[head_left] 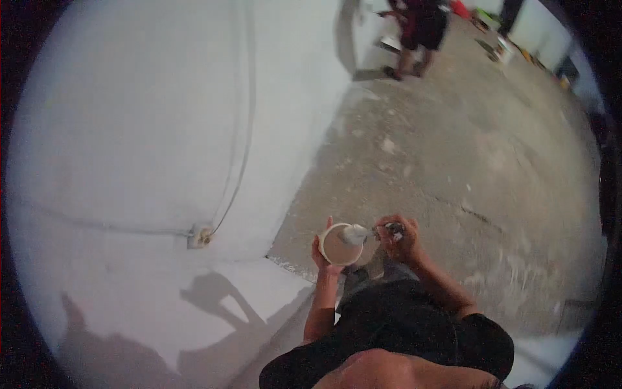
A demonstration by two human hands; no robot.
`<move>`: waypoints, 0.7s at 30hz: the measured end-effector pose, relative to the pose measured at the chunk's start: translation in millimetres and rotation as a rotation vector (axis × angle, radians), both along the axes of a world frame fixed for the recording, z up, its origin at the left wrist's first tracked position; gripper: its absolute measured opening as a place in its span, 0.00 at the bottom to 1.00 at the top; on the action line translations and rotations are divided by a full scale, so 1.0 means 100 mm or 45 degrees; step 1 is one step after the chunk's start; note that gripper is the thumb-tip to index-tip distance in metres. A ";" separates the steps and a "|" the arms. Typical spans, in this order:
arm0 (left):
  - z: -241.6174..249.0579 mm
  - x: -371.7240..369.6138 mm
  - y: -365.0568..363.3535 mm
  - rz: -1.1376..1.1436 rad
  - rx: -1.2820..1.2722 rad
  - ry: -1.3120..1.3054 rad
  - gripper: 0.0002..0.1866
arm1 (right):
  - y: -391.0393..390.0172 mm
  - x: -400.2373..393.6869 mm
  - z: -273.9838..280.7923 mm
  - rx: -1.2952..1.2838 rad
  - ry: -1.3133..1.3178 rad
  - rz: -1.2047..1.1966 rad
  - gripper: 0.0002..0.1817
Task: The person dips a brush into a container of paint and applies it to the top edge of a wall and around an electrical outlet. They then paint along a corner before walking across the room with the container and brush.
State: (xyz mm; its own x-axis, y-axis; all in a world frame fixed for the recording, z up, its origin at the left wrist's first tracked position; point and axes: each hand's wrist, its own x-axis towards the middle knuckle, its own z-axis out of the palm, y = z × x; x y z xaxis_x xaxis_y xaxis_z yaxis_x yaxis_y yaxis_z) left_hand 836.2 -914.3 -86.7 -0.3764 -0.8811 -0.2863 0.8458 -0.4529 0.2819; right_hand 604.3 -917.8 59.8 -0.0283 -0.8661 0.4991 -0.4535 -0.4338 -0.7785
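My left hand is wrapped round the side of a white round tub, its fingers showing at the left rim. Inside the tub is a smooth pale brownish surface. A paintbrush with a whitish head overlaps the upper right of the tub's rim. Its handle runs to the right into my right hand, which is closed around it. Both hands are in front of my dark shirt, low in the view.
A white wall fills the left, with a socket box and cables on it. Shadows fall on the lower wall. The worn concrete floor stretches right. Far off, a person stands by the wall; a white bucket and clutter lie beyond.
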 end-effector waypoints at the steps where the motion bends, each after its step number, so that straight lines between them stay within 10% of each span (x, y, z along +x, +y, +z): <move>1: 0.06 -0.18 -0.02 -0.044 0.068 0.034 0.43 | 0.11 -0.15 0.12 0.214 -0.148 -0.015 0.13; 10: -0.31 0.66 -1.00 -0.589 0.110 0.402 0.41 | -0.03 0.85 0.14 0.039 -0.018 -0.398 0.13; 12: -0.39 0.25 -1.01 -0.551 -1.105 -0.825 0.43 | 0.16 0.51 0.05 0.015 0.045 -0.537 0.13; 13: -0.37 0.11 -1.02 -0.738 -0.421 -0.080 0.46 | 0.24 0.46 0.00 0.022 0.068 -0.595 0.13; 17: 0.27 -1.04 -0.82 -0.978 -1.109 -0.772 0.48 | 0.72 -0.44 0.03 0.056 -0.087 -0.770 0.12; 19: 0.17 -1.87 -0.59 -1.048 -0.154 0.175 0.48 | 1.08 -1.13 -0.05 0.034 -0.114 -0.843 0.10; 21: 0.16 -2.61 -0.38 -1.125 -0.126 0.242 0.48 | 1.38 -1.78 -0.05 -0.018 -0.093 -0.891 0.10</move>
